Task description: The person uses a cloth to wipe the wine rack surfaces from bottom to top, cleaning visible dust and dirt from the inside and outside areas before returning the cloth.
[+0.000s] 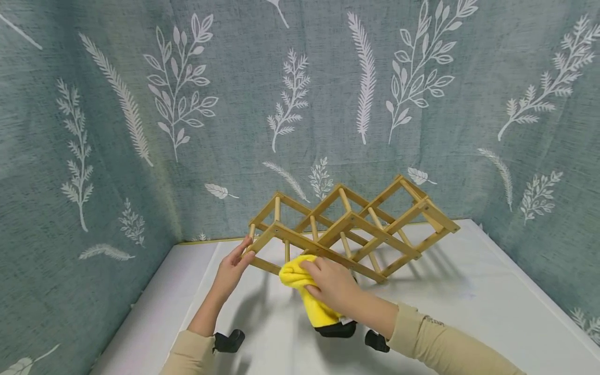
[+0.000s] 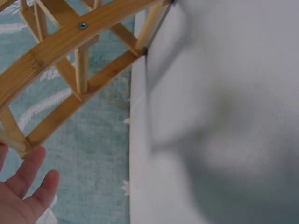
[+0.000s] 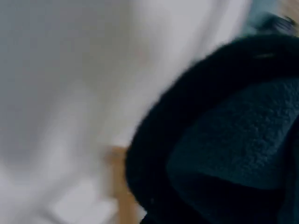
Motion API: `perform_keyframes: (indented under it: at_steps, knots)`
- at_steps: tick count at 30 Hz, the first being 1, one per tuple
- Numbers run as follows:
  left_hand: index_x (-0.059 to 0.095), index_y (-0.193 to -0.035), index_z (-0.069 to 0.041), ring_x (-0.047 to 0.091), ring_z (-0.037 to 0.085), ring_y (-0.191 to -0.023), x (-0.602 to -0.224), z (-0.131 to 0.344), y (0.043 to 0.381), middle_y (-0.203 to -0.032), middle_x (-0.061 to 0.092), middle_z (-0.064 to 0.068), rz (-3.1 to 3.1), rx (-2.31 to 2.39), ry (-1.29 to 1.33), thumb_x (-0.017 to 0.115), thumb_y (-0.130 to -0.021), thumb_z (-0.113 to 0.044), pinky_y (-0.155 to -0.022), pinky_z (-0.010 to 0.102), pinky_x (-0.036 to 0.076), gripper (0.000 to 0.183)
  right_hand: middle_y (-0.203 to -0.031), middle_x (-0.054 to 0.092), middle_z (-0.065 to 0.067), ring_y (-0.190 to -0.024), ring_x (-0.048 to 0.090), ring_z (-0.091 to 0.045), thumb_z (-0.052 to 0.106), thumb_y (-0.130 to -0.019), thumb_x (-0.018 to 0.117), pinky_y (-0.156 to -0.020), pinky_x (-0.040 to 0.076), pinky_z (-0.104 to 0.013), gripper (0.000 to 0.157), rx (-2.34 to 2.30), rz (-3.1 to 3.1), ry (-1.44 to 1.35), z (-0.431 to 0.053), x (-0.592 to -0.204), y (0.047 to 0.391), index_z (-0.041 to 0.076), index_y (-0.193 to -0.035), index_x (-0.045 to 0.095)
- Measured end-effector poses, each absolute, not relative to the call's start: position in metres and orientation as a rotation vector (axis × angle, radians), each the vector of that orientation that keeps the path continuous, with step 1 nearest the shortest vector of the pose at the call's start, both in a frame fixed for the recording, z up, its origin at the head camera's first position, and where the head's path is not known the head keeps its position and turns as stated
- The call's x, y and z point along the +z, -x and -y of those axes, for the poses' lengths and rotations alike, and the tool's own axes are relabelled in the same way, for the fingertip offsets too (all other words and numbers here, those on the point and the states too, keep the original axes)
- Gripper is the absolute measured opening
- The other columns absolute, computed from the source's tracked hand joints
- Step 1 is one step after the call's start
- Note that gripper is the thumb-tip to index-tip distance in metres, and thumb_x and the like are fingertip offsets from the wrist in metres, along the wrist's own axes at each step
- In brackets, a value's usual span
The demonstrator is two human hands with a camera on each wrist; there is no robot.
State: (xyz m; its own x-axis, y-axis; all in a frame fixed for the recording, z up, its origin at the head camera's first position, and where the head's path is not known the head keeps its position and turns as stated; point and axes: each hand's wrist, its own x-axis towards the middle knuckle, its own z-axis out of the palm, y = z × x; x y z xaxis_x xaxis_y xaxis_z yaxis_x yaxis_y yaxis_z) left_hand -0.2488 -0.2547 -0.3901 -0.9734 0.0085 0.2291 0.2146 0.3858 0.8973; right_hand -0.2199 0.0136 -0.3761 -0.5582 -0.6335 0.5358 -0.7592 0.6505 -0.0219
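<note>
A folding wooden wine rack [image 1: 349, 229] of crossed slats and round dowels stands over the table, its left end raised above the surface. My left hand [image 1: 233, 266] holds it at the left end corner; in the left wrist view the fingers [image 2: 30, 172] are by the end dowel and lower slat. My right hand [image 1: 335, 285] grips a bunched yellow cloth [image 1: 316, 307] with a dark underside against the rack's front slat. The cloth's dark side [image 3: 233, 135] fills much of the right wrist view and hides the right hand there.
A white-covered table [image 1: 469, 291] lies under the rack. Patterned green-grey curtains [image 1: 244, 104] enclose the back and both sides, close behind the rack. Black wrist devices [image 1: 229, 341] sit by both sleeves.
</note>
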Motion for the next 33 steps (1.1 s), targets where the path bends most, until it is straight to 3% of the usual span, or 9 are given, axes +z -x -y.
perform_keyframes:
  at_steps: [6,12,18,29,33]
  knots:
    - [0.037,-0.140,-0.006,0.041,0.036,-0.124,-0.387,0.259,0.248,-0.146,0.032,0.010,2.517,-1.572,0.200,0.022,-0.101,-0.039,-0.092,0.049,0.041,0.054,-0.083,0.058,-0.004,-0.063,0.056,-0.016,0.027,-0.078,0.072,-0.048,0.042,-0.025,0.033,0.125,2.620,-1.099,-0.026,-0.424,0.230,0.013,-0.103,0.055]
    - [0.037,-0.140,-0.004,0.041,0.043,-0.122,-0.386,0.262,0.249,-0.147,0.029,0.013,2.540,-1.546,0.256,0.011,-0.099,-0.047,-0.092,0.052,0.040,0.064,-0.080,0.060,-0.003,-0.064,0.057,-0.017,0.025,-0.076,0.074,-0.048,0.044,-0.027,0.029,0.009,2.606,-1.094,-0.018,-0.436,0.240,0.013,-0.098,0.058]
    - [0.038,-0.139,-0.003,0.038,0.044,-0.124,-0.383,0.265,0.250,-0.147,0.029,0.014,2.550,-1.574,0.284,0.008,-0.098,-0.051,-0.094,0.054,0.038,0.070,-0.079,0.059,-0.001,-0.062,0.056,-0.014,0.027,-0.077,0.074,-0.049,0.044,-0.024,0.029,0.000,2.555,-1.078,0.006,-0.431,0.241,0.014,-0.097,0.057]
    - [0.039,-0.140,-0.008,0.036,0.043,-0.126,-0.379,0.265,0.247,-0.148,0.029,0.009,2.602,-1.565,0.245,0.013,-0.100,-0.046,-0.098,0.052,0.035,0.061,-0.073,0.058,-0.001,-0.053,0.052,-0.012,0.030,-0.078,0.071,-0.043,0.041,-0.022,0.028,0.091,2.341,-0.959,0.064,-0.401,0.230,0.013,-0.096,0.057]
    - [0.039,-0.140,-0.009,0.039,0.043,-0.124,-0.379,0.266,0.248,-0.148,0.030,0.008,2.608,-1.539,0.238,0.014,-0.099,-0.048,-0.098,0.054,0.034,0.062,-0.077,0.057,0.000,-0.055,0.053,-0.011,0.029,-0.079,0.070,-0.045,0.041,-0.020,0.033,0.143,2.248,-0.998,0.075,-0.390,0.229,0.013,-0.104,0.057]
